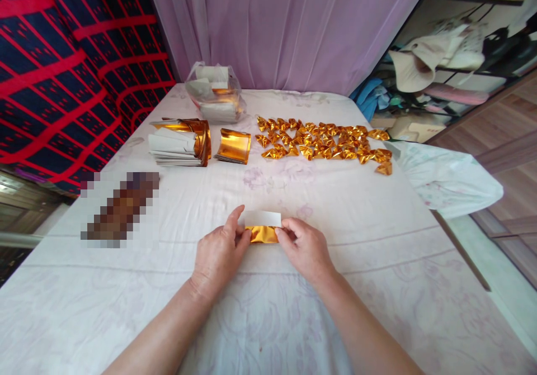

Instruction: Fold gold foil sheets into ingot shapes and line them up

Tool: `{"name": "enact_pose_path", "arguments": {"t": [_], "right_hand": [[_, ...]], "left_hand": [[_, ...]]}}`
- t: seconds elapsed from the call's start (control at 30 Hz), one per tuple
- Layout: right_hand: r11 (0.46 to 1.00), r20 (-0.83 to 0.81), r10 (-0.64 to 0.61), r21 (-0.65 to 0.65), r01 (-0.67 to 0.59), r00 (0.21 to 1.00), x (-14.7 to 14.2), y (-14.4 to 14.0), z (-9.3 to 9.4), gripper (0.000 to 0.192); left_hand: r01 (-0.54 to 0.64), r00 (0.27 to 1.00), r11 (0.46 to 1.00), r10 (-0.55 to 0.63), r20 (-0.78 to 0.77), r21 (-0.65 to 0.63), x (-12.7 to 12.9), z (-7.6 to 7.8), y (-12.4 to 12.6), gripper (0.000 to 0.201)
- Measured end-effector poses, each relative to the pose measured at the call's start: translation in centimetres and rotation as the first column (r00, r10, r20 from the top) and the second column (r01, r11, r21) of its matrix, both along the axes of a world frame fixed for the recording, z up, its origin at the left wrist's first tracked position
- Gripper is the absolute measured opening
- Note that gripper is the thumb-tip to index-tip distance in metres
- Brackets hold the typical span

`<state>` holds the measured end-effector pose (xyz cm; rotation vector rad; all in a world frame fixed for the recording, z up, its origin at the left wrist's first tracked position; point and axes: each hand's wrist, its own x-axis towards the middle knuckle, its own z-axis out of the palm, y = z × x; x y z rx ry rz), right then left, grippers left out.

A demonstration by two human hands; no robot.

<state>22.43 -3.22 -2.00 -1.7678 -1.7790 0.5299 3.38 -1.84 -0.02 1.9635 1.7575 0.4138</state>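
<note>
A small sheet of gold foil paper [263, 233] with a white back lies on the white cloth in front of me, its lower part folded up so the gold side shows below the white strip. My left hand [218, 255] pinches its left end. My right hand [304, 249] pinches its right end. Both thumbs press on the folded edge.
Farther back lie several folded gold paper pieces [321, 139] in rows, a small gold sheet stack [233, 146], a bigger stack of white-backed sheets [178, 145] and a clear plastic bag of paper [215, 93]. A blurred patch [119, 207] sits at left. The bed edge [457, 241] drops off at right.
</note>
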Motion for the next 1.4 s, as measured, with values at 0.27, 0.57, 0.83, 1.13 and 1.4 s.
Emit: {"name": "enact_pose_path", "arguments": {"t": [0.27, 0.57, 0.83, 1.13, 1.4], "right_hand": [[0.997, 0.175, 0.021, 0.073, -0.035, 0.984, -0.2, 0.0, -0.3, 0.016], [0.994, 0.171, 0.047, 0.093, -0.064, 0.984, -0.1, 0.1, -0.2, 0.019], [0.991, 0.162, 0.049, 0.113, -0.068, 0.986, 0.1, 0.1, -0.4, 0.019], [0.994, 0.162, 0.047, 0.091, -0.062, 0.986, 0.2, 0.1, -0.2, 0.017], [0.994, 0.162, 0.041, 0.096, -0.057, 0.986, 0.2, 0.2, -0.3, 0.016]], "left_hand": [[0.156, 0.977, 0.960, -0.116, -0.177, 0.234, -0.2, -0.1, -0.6, 0.029], [0.454, 0.887, 0.785, -0.357, -0.291, 0.422, 2.4, -0.6, -4.0, 0.030], [0.460, 0.868, 0.789, -0.303, -0.394, 0.407, 2.3, -1.2, -5.0, 0.037], [0.455, 0.868, 0.795, -0.295, -0.400, 0.402, 2.4, -1.1, -4.9, 0.039], [0.465, 0.861, 0.813, -0.322, -0.394, 0.350, 2.3, -1.2, -4.8, 0.042]]}}
